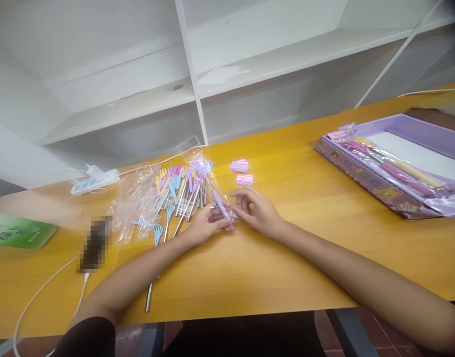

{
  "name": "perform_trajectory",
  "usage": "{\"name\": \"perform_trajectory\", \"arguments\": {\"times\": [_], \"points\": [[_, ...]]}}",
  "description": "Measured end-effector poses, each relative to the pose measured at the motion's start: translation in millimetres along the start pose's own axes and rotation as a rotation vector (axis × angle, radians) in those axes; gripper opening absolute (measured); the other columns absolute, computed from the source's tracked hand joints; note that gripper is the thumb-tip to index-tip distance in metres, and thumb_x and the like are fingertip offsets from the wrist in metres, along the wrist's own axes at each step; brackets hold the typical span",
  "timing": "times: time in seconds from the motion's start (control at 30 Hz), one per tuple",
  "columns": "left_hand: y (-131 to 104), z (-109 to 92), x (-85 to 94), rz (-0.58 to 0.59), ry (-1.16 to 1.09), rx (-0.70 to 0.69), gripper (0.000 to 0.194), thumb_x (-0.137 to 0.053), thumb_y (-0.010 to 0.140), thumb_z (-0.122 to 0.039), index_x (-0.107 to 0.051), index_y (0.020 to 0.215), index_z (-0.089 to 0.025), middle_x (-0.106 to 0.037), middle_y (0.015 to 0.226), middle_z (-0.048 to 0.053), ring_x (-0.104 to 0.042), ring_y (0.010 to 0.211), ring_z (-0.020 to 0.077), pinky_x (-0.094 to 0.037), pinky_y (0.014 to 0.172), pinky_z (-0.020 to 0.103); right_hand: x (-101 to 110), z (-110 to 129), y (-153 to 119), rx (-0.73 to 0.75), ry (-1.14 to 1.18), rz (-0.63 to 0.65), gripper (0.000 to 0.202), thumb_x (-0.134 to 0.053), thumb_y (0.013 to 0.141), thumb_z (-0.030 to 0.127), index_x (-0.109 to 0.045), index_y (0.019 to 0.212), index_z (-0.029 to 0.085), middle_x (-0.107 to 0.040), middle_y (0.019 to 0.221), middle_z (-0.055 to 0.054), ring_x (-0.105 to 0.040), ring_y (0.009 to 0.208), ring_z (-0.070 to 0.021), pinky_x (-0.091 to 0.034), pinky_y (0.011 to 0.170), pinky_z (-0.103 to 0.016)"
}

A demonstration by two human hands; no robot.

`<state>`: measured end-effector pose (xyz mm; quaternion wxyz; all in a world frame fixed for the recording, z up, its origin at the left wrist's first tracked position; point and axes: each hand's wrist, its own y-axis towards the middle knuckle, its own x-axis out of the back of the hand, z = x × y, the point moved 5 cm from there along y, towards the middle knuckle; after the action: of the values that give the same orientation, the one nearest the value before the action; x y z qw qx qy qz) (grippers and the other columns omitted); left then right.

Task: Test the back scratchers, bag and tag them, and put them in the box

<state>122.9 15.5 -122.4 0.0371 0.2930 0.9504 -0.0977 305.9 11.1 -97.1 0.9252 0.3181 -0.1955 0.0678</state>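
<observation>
My left hand (208, 224) is closed around the handle of a purple back scratcher (222, 205) with a claw-shaped head. A clear plastic bag (194, 154) encloses the scratcher, its head pointing away from me. At the near end of the bag, the curled fingers of my right hand (260, 210) seem to pinch the bag's edge; the exact contact is small and blurred. Left of my hands lies a pile of back scratchers (174, 186) in blue, yellow, purple and pink with metal rods. Clear empty bags (132, 201) lie beside them.
Small pink cards (244, 179) lie in two groups beyond my right hand. A purple display box (361, 173) holding bagged scratchers stands at right. At left are a power strip (95, 182), a green packet (22, 230), a blurred-out dark object (95, 245) and a white cable (33, 297). Shelves rise behind.
</observation>
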Motion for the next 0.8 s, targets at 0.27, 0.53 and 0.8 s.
{"name": "perform_trajectory", "arguments": {"times": [0.27, 0.53, 0.8], "points": [[3, 5, 0.2, 0.038, -0.007, -0.017, 0.053, -0.087, 0.083, -0.039, -0.057, 0.119, -0.015, -0.078, 0.092, 0.008, -0.078, 0.082, 0.0206, -0.062, 0.084, 0.037, -5, -5, 0, -0.135, 0.025, 0.152, 0.023, -0.054, 0.107, 0.040, -0.060, 0.094, 0.022, -0.061, 0.085, -0.003, -0.056, 0.074, -0.0166, -0.045, 0.066, -0.031], [2, 4, 1.5, 0.050, -0.023, -0.030, 0.044, -0.083, 0.086, -0.045, -0.060, 0.107, -0.015, -0.076, 0.087, 0.005, -0.077, 0.077, 0.0196, -0.062, 0.080, 0.035, -18, -6, -5, -0.177, 0.108, 0.269, 0.033, -0.059, 0.105, 0.047, -0.053, 0.084, 0.022, -0.060, 0.077, 0.001, -0.051, 0.066, -0.0133, -0.040, 0.060, -0.027], [4, 5, 0.9, 0.052, -0.006, -0.004, 0.048, -0.083, 0.085, -0.047, -0.060, 0.112, -0.015, -0.080, 0.094, 0.009, -0.080, 0.082, 0.0234, -0.063, 0.080, 0.036, -17, -7, -4, -0.195, 0.097, 0.260, 0.035, -0.056, 0.105, 0.050, -0.055, 0.085, 0.022, -0.062, 0.077, 0.000, -0.052, 0.066, -0.0141, -0.041, 0.061, -0.027]]}}
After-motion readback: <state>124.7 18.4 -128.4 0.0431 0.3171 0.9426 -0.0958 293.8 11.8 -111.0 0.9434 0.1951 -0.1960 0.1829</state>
